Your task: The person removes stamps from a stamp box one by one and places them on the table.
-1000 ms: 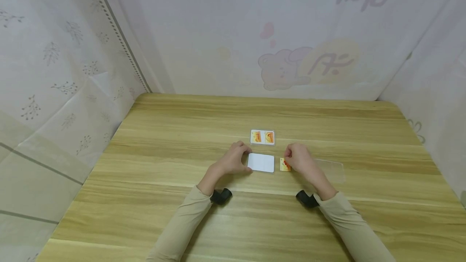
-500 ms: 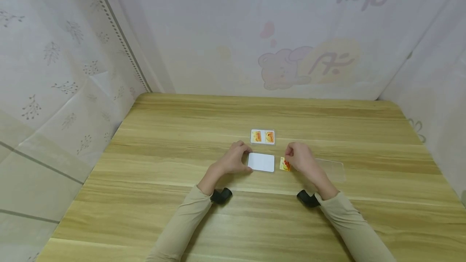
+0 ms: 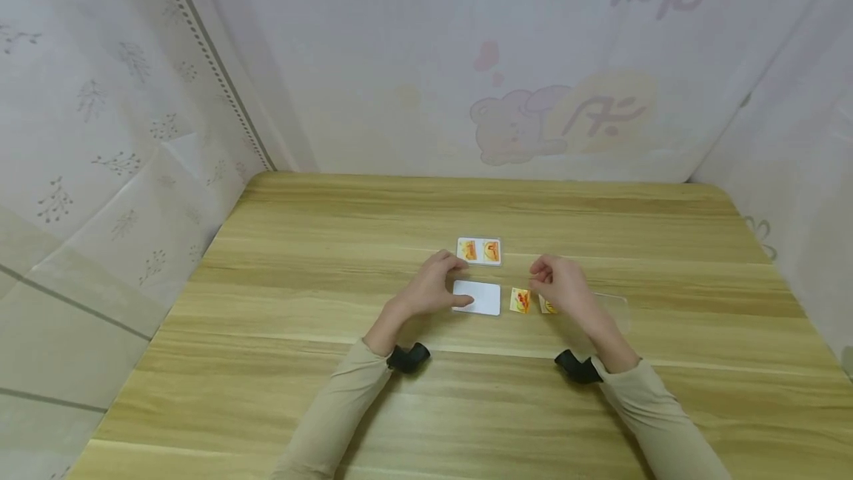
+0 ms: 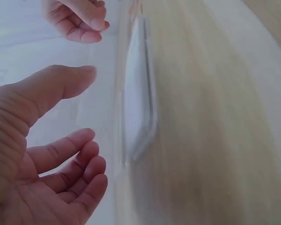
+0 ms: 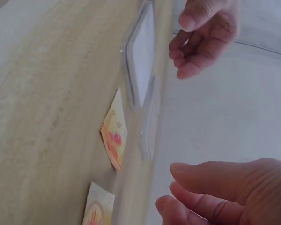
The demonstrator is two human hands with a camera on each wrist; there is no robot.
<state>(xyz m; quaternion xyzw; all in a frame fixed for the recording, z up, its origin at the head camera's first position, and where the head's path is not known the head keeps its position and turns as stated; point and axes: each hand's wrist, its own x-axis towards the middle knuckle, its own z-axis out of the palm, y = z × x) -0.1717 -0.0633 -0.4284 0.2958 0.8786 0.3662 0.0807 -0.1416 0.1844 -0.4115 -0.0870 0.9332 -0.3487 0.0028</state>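
My left hand hovers by the left end of a white card, its thumb over the card and its fingers apart. The left wrist view shows nothing between that thumb and the fingers. To the right of the card lies a yellow and red postage stamp with a perforated edge. Over a second stamp, partly hidden, is my right hand. In the right wrist view its fingers are loosely bent with a gap to the thumb, and nothing is seen held.
Behind the white card lies a clear case with two orange stamps on a white backing. A clear plastic piece rests right of my right hand, partly covered by it. All lie on a wooden table with patterned cloth behind it.
My left hand has come off the white card's edges, its thumb now over the card. The right hand has left the first stamp and shifted right, and a second stamp has come into view.
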